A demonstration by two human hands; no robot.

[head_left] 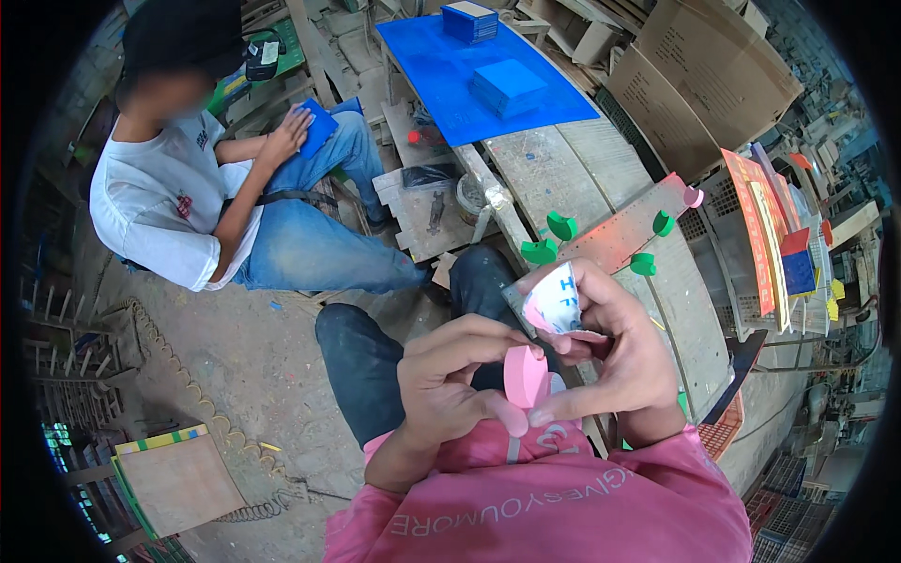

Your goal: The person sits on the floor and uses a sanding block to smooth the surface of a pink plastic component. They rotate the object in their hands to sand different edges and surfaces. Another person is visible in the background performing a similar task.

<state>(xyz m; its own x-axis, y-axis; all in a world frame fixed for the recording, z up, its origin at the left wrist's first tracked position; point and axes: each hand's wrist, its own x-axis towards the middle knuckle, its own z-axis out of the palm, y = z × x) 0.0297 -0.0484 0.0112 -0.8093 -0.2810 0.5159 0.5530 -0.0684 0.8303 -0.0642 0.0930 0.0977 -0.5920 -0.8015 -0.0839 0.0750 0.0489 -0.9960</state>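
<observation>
My left hand (449,380) pinches a small pink painted block (526,377) with a curved side, in front of my chest. My right hand (627,349) holds a curled, white-backed scrap of sheet (561,302) between its fingers, with blue print and a pink-tinged patch; it looks like sandpaper. Its thumb reaches down to the lower part of the pink block. Just beyond my right hand lies a narrow, paint-stained board (615,225). Several green curved pieces (561,225) and one pink piece (694,197) sit along its edges.
At the left a seated person (188,197) holds a blue panel (317,127). Blue stacked panels (509,86) rest on a blue sheet (441,89) on the wooden bench (554,164). Cardboard (713,75) and a crate of coloured boards (751,235) stand right. A coiled hose (178,361) crosses the floor.
</observation>
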